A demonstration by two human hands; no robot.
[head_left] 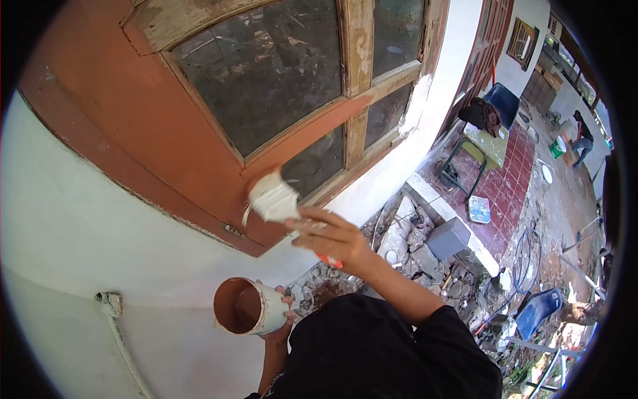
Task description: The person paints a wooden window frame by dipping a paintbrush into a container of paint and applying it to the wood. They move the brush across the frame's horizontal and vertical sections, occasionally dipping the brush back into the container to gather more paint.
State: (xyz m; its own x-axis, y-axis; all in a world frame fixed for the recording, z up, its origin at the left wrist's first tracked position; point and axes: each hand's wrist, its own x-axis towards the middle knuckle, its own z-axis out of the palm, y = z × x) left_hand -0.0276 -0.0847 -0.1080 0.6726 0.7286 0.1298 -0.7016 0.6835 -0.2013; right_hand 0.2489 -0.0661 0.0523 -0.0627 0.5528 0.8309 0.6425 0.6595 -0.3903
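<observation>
The left hand point(279, 327) is closed around a paint cup point(248, 306), its inside coated red-brown, held low beside the black sleeve point(372, 346). Above it, the right hand point(330, 237) is closed on a paintbrush point(272, 199), whose pale, paint-caked bristles touch the red-brown window frame point(199, 153). Past the right hand lies rubble point(412, 246), then a red tiled floor point(512, 179) with a blue chair point(502, 103).

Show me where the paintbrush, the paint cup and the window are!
paintbrush point(272, 199), head view, on its white bristle end.
paint cup point(238, 307), head view, on its paint-coated inside.
window point(266, 73), head view, on the big dusty glass pane.
</observation>
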